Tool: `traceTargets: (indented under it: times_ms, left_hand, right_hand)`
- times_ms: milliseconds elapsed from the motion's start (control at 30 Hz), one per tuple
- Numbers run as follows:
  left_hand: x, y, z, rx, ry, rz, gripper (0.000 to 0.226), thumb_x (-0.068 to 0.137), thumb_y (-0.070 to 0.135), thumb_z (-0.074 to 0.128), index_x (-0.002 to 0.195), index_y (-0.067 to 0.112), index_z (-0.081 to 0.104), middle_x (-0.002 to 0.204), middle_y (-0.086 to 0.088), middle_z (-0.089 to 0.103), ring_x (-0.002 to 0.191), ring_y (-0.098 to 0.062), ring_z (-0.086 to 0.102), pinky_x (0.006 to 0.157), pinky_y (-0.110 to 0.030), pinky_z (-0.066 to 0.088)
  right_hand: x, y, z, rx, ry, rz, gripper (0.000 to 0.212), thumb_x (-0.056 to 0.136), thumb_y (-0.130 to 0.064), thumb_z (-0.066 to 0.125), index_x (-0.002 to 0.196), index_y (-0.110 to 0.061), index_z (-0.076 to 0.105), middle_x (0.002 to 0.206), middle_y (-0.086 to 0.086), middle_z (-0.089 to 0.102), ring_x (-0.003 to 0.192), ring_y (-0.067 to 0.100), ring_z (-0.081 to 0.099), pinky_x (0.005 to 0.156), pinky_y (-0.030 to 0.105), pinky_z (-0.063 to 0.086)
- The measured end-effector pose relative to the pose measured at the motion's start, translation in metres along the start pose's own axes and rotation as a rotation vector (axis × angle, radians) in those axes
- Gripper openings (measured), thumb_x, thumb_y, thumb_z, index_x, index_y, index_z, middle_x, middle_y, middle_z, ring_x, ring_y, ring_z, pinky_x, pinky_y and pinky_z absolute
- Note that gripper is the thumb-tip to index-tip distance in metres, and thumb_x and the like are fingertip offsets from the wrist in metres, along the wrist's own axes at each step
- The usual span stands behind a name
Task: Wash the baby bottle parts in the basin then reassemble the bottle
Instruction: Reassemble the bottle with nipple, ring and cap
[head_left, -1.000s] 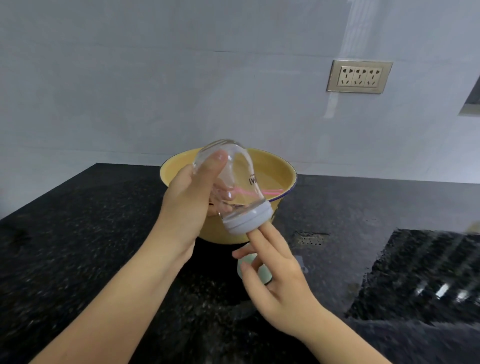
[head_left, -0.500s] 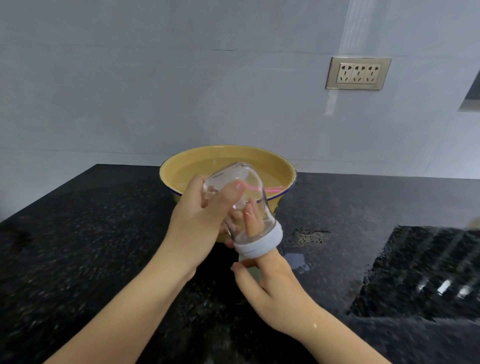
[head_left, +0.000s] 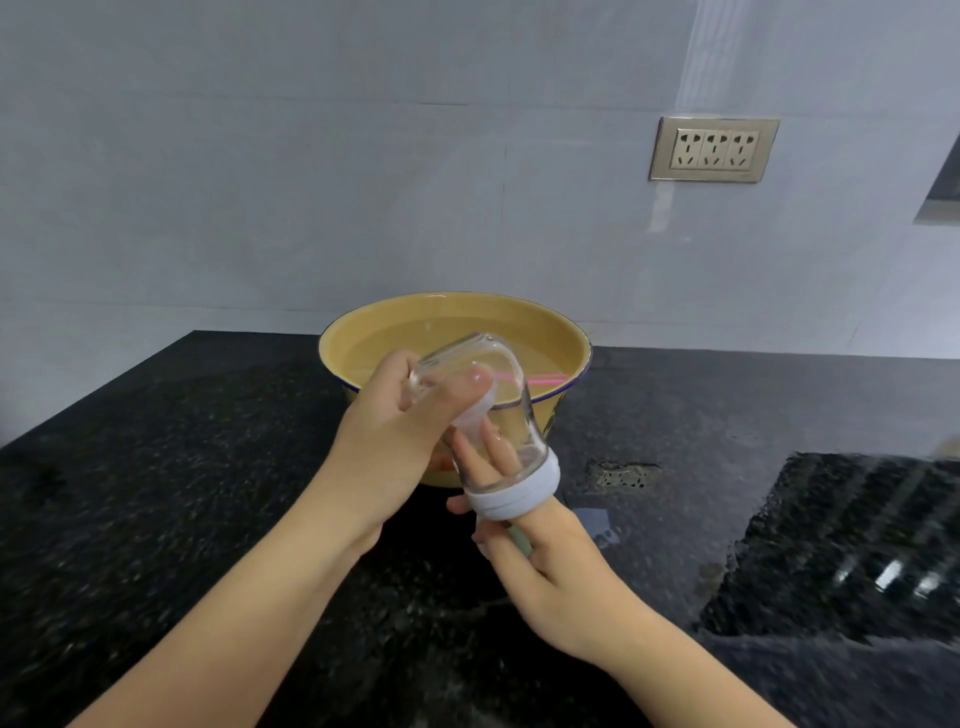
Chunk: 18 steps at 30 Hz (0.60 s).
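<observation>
Just before basin (head_left: 584, 358), left hand (head_left: 384, 431) grips bottle (head_left: 511, 376) (right fingers (head_left: 501, 448) inside).

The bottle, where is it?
Head view, centre: the bottle is tilted mouth-down in the left hand, in front of the basin, with fingers of the right hand inside it.

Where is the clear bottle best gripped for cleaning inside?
Grip the bottle by its body near the closed base, from the left, as the left hand does: its mouth tilts down-right, where fingers of the right hand fill the white collar.
</observation>
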<state>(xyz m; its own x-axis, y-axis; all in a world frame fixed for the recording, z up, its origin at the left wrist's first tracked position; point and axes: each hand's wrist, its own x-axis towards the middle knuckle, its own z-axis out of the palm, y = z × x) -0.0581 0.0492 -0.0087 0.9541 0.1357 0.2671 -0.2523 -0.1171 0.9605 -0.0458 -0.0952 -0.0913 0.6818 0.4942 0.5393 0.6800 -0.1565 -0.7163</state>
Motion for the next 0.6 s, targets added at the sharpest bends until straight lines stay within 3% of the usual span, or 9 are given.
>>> traceTargets:
  times_ms: [100,200,267,300,367,433,500,600]
  left_hand:
    - [0.002,0.003,-0.002,-0.021,0.043,0.020,0.072,0.056,0.060,0.063,0.105,0.009,0.060,0.100,-0.014,0.069,0.095,-0.034,0.066,0.074,-0.044,0.053]
    - [0.010,0.013,-0.013,-0.051,0.126,0.094,0.050,0.060,0.057,0.062,0.093,0.020,0.064,0.080,0.001,0.069,0.075,-0.016,0.067,0.071,-0.036,0.051]
    - [0.016,0.018,-0.023,-0.089,0.173,0.098,0.052,0.057,0.058,0.063,0.093,0.020,0.060,0.082,0.000,0.064,0.073,-0.014,0.063,0.072,-0.040,0.052]
    - [0.017,0.019,-0.026,-0.084,0.167,0.092,0.058,0.057,0.059,0.063,0.096,0.018,0.059,0.085,-0.003,0.065,0.077,-0.016,0.064,0.076,-0.044,0.052]
    - [0.015,0.019,-0.026,-0.034,0.133,0.089,0.066,0.058,0.060,0.064,0.104,0.013,0.061,0.088,-0.004,0.067,0.083,-0.020,0.065,0.080,-0.048,0.053]
    - [0.010,0.016,-0.022,-0.062,0.084,0.095,0.053,0.059,0.058,0.064,0.097,0.021,0.067,0.082,-0.001,0.069,0.078,-0.017,0.067,0.072,-0.040,0.055]
    - [0.007,0.012,-0.018,-0.118,0.042,0.088,0.041,0.059,0.054,0.064,0.089,0.027,0.068,0.075,0.001,0.070,0.070,-0.015,0.067,0.062,-0.030,0.056]
    - [0.005,0.003,-0.018,-0.173,0.010,0.034,0.064,0.057,0.054,0.066,0.111,0.020,0.058,0.086,-0.003,0.072,0.076,-0.019,0.068,0.063,-0.029,0.055]
  right_hand:
    - [-0.001,-0.002,-0.001,0.054,0.008,0.032,0.040,0.088,0.003,0.043,0.101,-0.029,0.062,0.100,-0.021,0.060,0.089,0.001,0.055,0.077,0.009,0.041]
    - [0.000,-0.007,-0.004,0.120,0.042,-0.073,0.067,0.087,0.010,0.041,0.127,-0.042,0.054,0.132,-0.015,0.051,0.088,0.003,0.060,0.080,0.010,0.043]
    - [0.001,-0.006,-0.004,0.114,0.065,-0.130,0.064,0.089,0.003,0.043,0.138,-0.038,0.043,0.147,-0.007,0.041,0.095,0.004,0.061,0.091,0.010,0.041]
    - [0.001,-0.006,-0.004,0.122,0.077,-0.127,0.059,0.089,-0.001,0.046,0.138,-0.035,0.043,0.148,-0.011,0.040,0.100,0.005,0.061,0.093,0.011,0.041]
    - [0.002,-0.005,-0.003,0.171,0.153,-0.094,0.047,0.087,-0.010,0.056,0.129,-0.032,0.055,0.139,-0.018,0.049,0.110,0.007,0.060,0.090,0.014,0.044]
    - [0.003,-0.004,-0.004,0.256,0.283,-0.049,0.034,0.079,-0.017,0.066,0.110,-0.032,0.069,0.122,-0.016,0.063,0.111,0.008,0.061,0.086,0.016,0.047]
    - [0.005,-0.007,-0.008,0.352,0.379,-0.004,0.022,0.071,-0.018,0.074,0.090,-0.029,0.076,0.101,-0.010,0.072,0.096,0.009,0.066,0.079,0.017,0.050]
    - [0.007,-0.012,-0.014,0.442,0.463,0.120,0.019,0.068,-0.010,0.081,0.075,-0.026,0.072,0.073,-0.006,0.071,0.067,0.003,0.063,0.062,0.013,0.048]
